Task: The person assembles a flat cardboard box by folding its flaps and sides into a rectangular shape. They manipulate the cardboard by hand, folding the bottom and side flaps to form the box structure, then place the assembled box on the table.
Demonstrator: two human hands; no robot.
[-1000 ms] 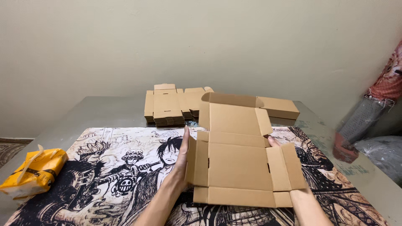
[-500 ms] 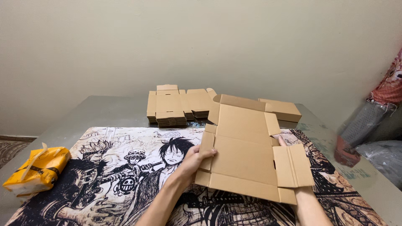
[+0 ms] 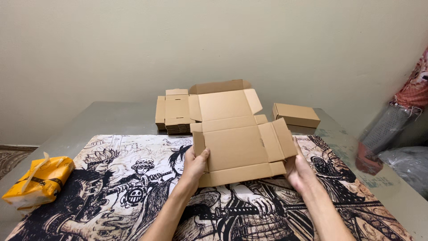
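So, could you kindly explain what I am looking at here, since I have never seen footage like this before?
There is no machine here: a person wears a camera on the head, so the one view looks down at that person's own bare arms. The left hand and right hand hold a flat, unfolded cardboard box by its two sides, lifted above the table. A mat with black-and-white cartoon drawings covers much of the table. Behind the held box lie a stack of flat boxes and one folded-up box. A yellow packet sits at the near left. At the far right edge, something blurred and reddish shows.
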